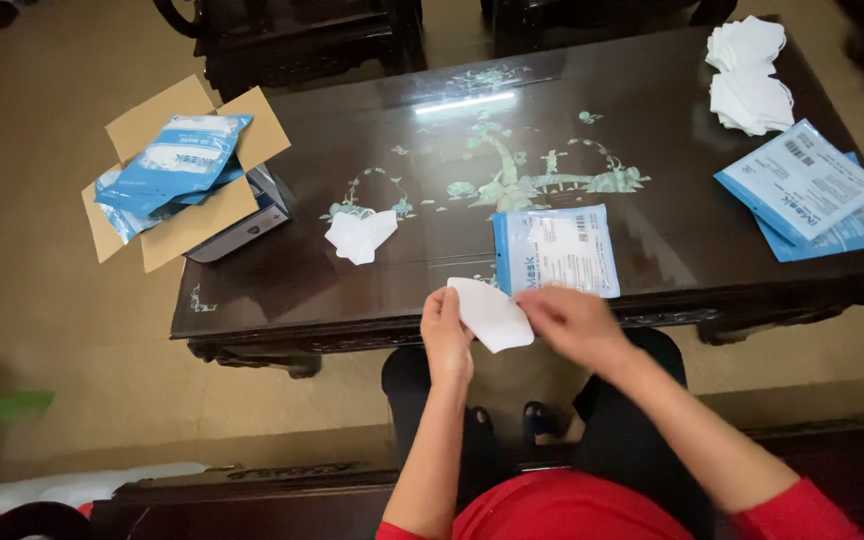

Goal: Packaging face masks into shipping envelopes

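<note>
Mask (492, 315) being pinched by left hand (446, 330) & right hand (574, 322); pouch (556, 250) lying just beyond right hand, prob. needs opening next.

A pouch (557, 250) lies on the table (652, 200) just behind both hands; a mask (360, 236) lies to its left, a box (187, 180) at the table's left end, mask stacks (749, 75) far right.

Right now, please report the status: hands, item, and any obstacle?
Left hand and right hand both grip one folded white mask. Blue-and-white pouch lies flat just behind. Nothing between them.
</note>
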